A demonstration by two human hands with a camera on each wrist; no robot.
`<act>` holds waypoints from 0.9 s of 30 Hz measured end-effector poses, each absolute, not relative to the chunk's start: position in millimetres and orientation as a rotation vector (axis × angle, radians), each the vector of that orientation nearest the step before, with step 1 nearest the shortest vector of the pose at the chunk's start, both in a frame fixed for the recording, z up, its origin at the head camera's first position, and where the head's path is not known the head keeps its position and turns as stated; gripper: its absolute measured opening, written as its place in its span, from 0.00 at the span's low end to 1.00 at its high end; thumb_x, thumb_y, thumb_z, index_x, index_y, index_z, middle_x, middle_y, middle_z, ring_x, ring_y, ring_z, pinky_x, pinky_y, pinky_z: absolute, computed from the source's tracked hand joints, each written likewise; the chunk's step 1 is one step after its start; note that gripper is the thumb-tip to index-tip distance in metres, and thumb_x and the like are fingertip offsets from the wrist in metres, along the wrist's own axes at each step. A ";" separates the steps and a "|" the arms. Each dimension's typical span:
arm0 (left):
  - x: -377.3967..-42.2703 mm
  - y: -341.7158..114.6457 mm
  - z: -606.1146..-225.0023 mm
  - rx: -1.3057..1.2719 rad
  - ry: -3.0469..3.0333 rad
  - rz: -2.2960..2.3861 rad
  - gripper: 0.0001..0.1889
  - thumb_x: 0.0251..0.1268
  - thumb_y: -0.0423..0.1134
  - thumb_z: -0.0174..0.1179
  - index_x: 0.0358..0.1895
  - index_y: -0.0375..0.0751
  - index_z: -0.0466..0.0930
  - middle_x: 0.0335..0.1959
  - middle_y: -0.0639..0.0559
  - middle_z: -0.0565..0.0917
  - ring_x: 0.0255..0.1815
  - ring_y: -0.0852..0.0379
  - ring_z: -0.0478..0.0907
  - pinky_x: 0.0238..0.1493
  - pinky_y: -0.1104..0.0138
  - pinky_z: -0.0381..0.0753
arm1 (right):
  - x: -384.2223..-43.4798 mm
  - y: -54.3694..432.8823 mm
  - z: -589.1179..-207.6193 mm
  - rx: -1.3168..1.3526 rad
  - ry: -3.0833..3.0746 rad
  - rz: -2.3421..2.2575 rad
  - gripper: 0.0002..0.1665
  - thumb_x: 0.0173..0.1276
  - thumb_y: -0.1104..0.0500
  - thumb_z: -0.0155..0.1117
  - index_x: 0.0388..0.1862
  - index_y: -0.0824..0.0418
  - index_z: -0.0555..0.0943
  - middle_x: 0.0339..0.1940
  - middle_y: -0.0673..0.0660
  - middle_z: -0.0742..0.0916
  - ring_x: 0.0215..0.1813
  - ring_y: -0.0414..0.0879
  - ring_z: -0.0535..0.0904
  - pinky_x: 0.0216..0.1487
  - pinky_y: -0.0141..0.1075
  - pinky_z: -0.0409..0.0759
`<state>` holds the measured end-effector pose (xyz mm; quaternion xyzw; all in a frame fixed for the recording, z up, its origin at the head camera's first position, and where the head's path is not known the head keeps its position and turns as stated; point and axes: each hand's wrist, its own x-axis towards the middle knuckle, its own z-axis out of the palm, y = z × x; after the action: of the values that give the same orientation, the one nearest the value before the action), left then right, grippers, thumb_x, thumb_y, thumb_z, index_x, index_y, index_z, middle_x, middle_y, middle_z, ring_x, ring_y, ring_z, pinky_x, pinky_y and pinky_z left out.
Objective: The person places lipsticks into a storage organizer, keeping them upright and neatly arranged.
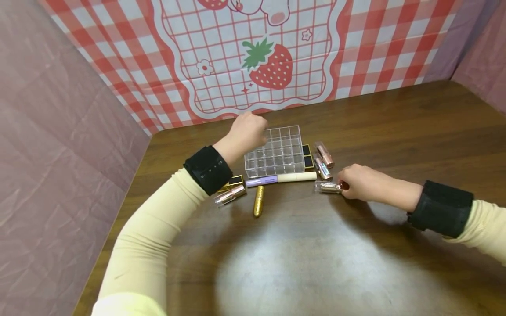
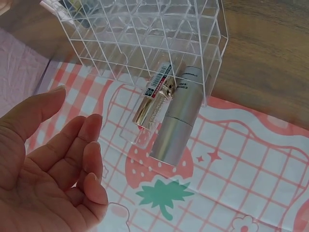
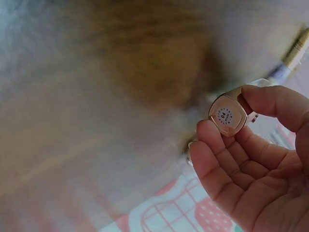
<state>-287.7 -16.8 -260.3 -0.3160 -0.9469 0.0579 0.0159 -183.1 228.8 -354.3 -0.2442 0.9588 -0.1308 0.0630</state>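
The clear acrylic organizer [image 1: 274, 160] with its grid of compartments stands on the table. Over its left rear part hovers my left hand [image 1: 247, 131], fingers loosely bent and nothing in them. In the left wrist view, a gold lipstick with a clear cap [image 2: 153, 99] and a silver tube [image 2: 179, 118] stand side by side in the grid, apart from that hand; in the head view they are hidden. My right hand [image 1: 363, 182] pinches a rose-gold lipstick with a clear cap [image 1: 329, 187], right of the organizer. Its labelled base [image 3: 227, 116] shows in the right wrist view.
In front of the organizer lie a purple-and-cream tube [image 1: 296, 177] and a gold tube [image 1: 258, 202]. Another clear-capped lipstick [image 1: 231, 195] lies left. Two more lipsticks [image 1: 324, 154] and black-and-gold cases [image 1: 307, 156] sit at its right. A strawberry-print cloth [image 1: 272, 66] hangs behind.
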 end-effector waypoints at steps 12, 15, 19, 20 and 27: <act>-273.4 -15.4 -257.3 -1.050 -2.944 0.174 0.16 0.54 0.39 0.60 0.47 0.43 0.81 0.46 0.51 0.83 0.46 0.47 0.75 0.43 0.58 0.74 | -180.4 224.7 -292.4 -0.772 3.025 -0.365 0.06 0.52 0.66 0.65 0.30 0.66 0.80 0.24 0.53 0.78 0.26 0.42 0.70 0.26 0.36 0.69; -268.3 -13.4 -255.3 -1.077 -2.949 0.158 0.16 0.55 0.40 0.60 0.48 0.44 0.81 0.47 0.51 0.82 0.46 0.48 0.74 0.44 0.59 0.73 | -181.5 221.0 -274.1 -0.771 3.070 -0.379 0.10 0.52 0.66 0.65 0.34 0.68 0.80 0.27 0.55 0.80 0.28 0.43 0.72 0.28 0.38 0.71; -263.8 -13.3 -254.3 -1.141 -2.912 0.128 0.04 0.54 0.39 0.60 0.30 0.44 0.80 0.27 0.53 0.80 0.34 0.55 0.71 0.39 0.66 0.67 | -183.9 214.1 -254.8 -0.789 3.140 -0.405 0.11 0.52 0.67 0.65 0.36 0.67 0.81 0.29 0.55 0.81 0.30 0.44 0.73 0.30 0.39 0.72; -263.1 -14.1 -253.9 -1.156 -2.907 0.112 0.05 0.54 0.39 0.60 0.25 0.43 0.76 0.21 0.54 0.74 0.30 0.56 0.67 0.35 0.67 0.64 | -185.1 211.9 -251.3 -0.799 3.147 -0.411 0.11 0.52 0.67 0.65 0.36 0.67 0.81 0.29 0.55 0.81 0.30 0.44 0.73 0.31 0.39 0.72; -255.5 -23.1 -235.7 -1.208 -2.958 -0.133 0.14 0.56 0.43 0.61 0.45 0.43 0.80 0.35 0.53 0.79 0.37 0.58 0.69 0.40 0.68 0.68 | -194.3 195.2 -236.9 -0.822 3.152 -0.422 0.12 0.53 0.65 0.65 0.38 0.66 0.82 0.27 0.54 0.81 0.30 0.43 0.73 0.31 0.39 0.72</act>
<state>-255.5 -23.1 -235.7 -0.3776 -0.9246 -0.0416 -0.0284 -194.3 195.2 -236.9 -0.2496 0.9571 -0.1283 -0.0713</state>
